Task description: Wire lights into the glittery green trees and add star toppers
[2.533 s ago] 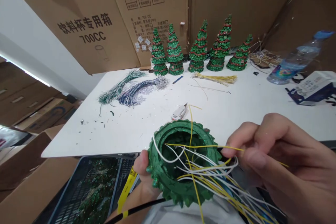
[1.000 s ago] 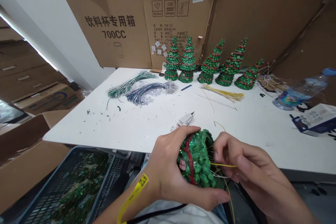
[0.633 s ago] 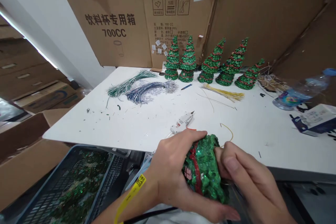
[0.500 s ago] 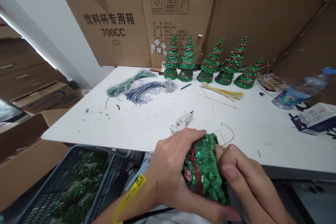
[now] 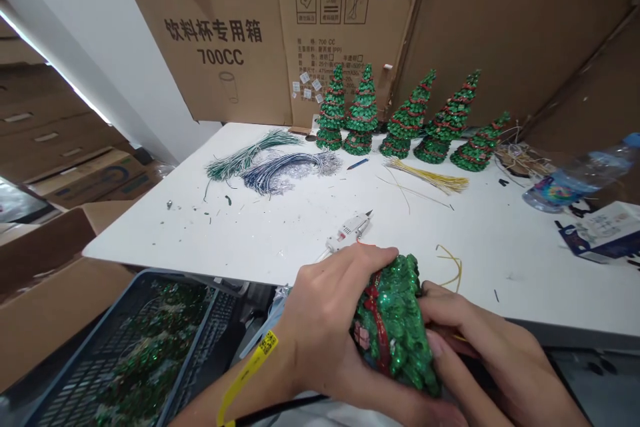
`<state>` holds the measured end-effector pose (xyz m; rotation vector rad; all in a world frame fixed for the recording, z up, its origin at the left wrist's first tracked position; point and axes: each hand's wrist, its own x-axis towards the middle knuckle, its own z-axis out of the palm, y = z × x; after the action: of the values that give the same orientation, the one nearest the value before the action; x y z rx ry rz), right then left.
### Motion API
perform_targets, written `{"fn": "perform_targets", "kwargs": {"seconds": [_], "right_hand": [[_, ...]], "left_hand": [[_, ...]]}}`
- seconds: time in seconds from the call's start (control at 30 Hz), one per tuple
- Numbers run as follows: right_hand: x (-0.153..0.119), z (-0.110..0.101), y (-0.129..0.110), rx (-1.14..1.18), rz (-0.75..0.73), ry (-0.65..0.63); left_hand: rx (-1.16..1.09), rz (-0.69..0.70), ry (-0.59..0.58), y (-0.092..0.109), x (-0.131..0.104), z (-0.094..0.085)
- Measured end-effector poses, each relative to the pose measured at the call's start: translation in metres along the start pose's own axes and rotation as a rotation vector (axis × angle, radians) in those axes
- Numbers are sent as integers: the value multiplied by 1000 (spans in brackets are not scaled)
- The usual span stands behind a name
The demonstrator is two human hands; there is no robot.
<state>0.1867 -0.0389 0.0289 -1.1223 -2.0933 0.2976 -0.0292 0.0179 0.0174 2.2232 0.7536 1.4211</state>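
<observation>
Wrapped round a glittery green tree piece (image 5: pixel 400 320) with a red garland is my left hand (image 5: pixel 333 327), thumb below and fingers above. My right hand (image 5: pixel 480 340) is closed at the piece's right side, its fingertips against the underside. A bit of yellow wire shows between those fingers; the rest of their grip is hidden. Beyond the hands, a thin yellow wire (image 5: pixel 457 267) curls over the white table (image 5: pixel 250 233). A white glue gun (image 5: pixel 350 228) lies just past my left hand.
Several decorated trees (image 5: pixel 361 110) stand at the back. Green wires (image 5: pixel 250 155), blue wires (image 5: pixel 287 170) and yellow wires (image 5: pixel 433 177) lie before them. A bottle (image 5: pixel 555 188) and carton (image 5: pixel 603 230) are at right. A blue basket (image 5: pixel 107 300) sits lower left.
My right hand has shifted slightly right and its fingers have moved along the piece's underside. The yellow wire beyond it now looks crossed. The view has moved slightly.
</observation>
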Motion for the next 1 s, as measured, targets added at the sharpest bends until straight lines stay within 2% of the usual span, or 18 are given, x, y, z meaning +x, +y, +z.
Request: {"fn": "perform_targets", "kwargs": {"seconds": [0.1,0.2,0.37,0.5,0.7,1.0], "right_hand": [[9,-5,-2,-86,-130,55],[10,-5,4,-107,-185,34],[4,4,17,69,-64,-144],[12,6,16,303,-22,-257],[30,3,15,405,-75,-272],[32,7,17,443,-63,-265]], "left_hand": [[0,18,-6,-1,0,-1],[19,58,7,-2,-3,-2],[93,99,-7,-3,-9,-4],[137,107,-31,-4,-9,-5],[220,145,-32,-5,-9,-5],[286,116,-74,-4,-11,-4]]}}
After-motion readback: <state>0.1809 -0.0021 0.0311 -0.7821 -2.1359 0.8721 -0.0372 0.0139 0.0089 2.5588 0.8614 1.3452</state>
